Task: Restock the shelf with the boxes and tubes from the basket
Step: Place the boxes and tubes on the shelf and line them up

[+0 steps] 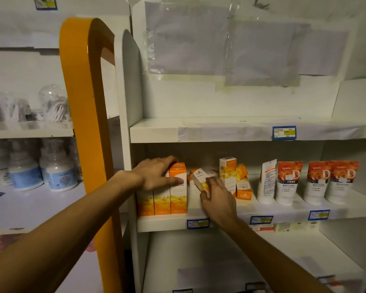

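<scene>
Shelf (163,224): white middle board, blue price tags along its near edge.
Upright boxes (163,199): row of orange-and-white cartons at the shelf's left end, long axes vertical, faces toward the near side.
Left hand (156,173): laid over the tops of that row, fingers fairly straight and spread, thumb along the front face of the rightmost carton.
Tilted box (201,176): orange-and-white carton just right of the row, long axis leaning, top end pointing up and left.
Right hand (217,197): fingers curled round the lower end of the tilted box.
Loose boxes (235,178): one upright, others askew behind and beside it, mid-shelf.
Tubes (309,182): standing cap-down at the right, long axes vertical; three show red rose fronts, one turned sideways.
Bottles (40,168): white with blue labels, left unit.
</scene>
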